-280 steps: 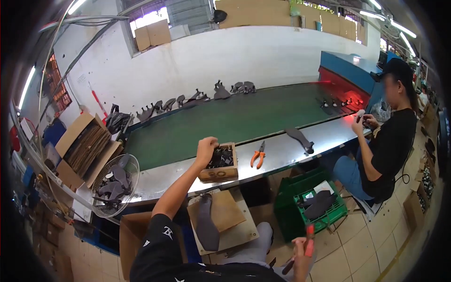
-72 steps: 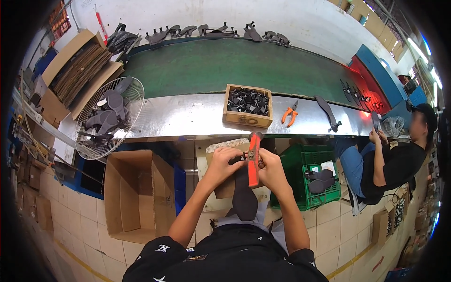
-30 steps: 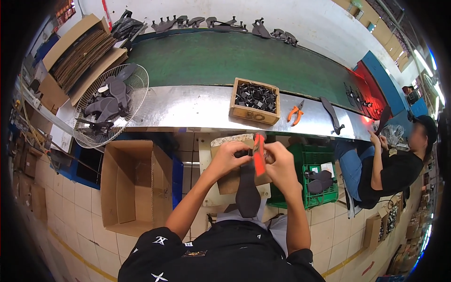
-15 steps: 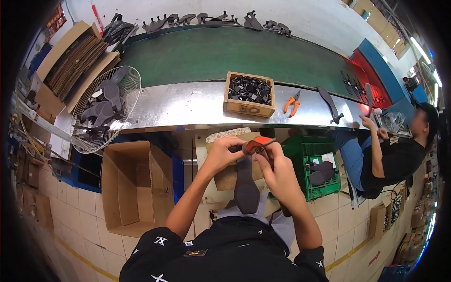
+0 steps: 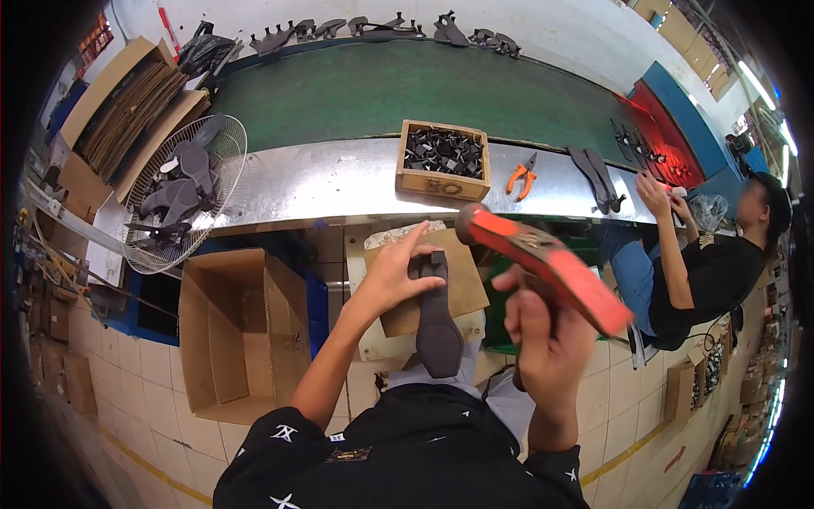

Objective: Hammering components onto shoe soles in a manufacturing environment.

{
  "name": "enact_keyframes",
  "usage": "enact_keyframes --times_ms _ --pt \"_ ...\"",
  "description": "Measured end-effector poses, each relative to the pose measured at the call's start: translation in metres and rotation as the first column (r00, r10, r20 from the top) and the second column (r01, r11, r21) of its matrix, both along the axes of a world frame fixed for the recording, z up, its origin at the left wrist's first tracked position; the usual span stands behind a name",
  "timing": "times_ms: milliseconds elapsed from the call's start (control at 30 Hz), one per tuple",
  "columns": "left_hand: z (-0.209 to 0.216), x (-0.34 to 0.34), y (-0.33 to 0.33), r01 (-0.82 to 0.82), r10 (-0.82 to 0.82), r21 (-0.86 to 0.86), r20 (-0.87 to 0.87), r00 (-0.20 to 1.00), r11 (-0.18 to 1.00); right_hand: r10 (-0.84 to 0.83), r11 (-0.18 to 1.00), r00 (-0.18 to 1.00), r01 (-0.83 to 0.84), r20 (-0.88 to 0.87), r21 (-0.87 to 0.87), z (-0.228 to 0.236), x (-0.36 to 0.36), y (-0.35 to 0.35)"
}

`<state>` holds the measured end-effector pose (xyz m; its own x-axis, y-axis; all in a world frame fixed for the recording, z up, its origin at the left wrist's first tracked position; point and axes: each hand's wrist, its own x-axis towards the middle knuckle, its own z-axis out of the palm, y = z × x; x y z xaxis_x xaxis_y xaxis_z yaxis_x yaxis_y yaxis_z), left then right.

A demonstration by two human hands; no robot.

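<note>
My left hand (image 5: 392,276) grips the narrow end of a dark grey shoe sole (image 5: 440,341), thumb on one side and fingers spread near its tip. A small black square piece (image 5: 437,257) sits at that tip. The sole's broad end points toward me, over my lap. Beneath its narrow end is a tan board (image 5: 469,284) on a pale stand. My right hand (image 5: 553,343) is closed around a hammer (image 5: 543,259), raised to the right of the sole. The hammer's head is red with a dark round face and looks blurred; its handle is mostly hidden by my fingers.
On the metal bench stand a wooden box (image 5: 407,180) of small black pieces, orange-handled pliers (image 5: 521,178) and two soles (image 5: 596,176). A wire basket (image 5: 240,170) holds more soles. An open cardboard box (image 5: 199,339) stands left. A co-worker (image 5: 721,263) sits at right; behind runs a green belt (image 5: 339,93).
My right hand has lifted the hammer, now up on the right. The sole's tip has lowered toward the board under my left hand. A second sole now lies beside the one on the bench.
</note>
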<state>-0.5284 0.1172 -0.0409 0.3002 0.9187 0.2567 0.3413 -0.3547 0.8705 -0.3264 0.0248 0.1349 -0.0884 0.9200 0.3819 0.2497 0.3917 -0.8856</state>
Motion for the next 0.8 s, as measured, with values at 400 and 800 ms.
enact_keyframes --times_ms 400,800 --pt "0.005 -0.002 -0.018 -0.060 0.087 0.074 -0.443 0.892 0.995 0.091 0.983 0.960 -0.128 0.264 0.129 -0.009 -0.007 0.016" --pt "0.013 0.003 -0.017 -0.065 0.116 0.131 -0.433 0.894 0.989 0.003 0.999 0.984 0.006 0.178 -0.053 -0.038 0.008 0.021"
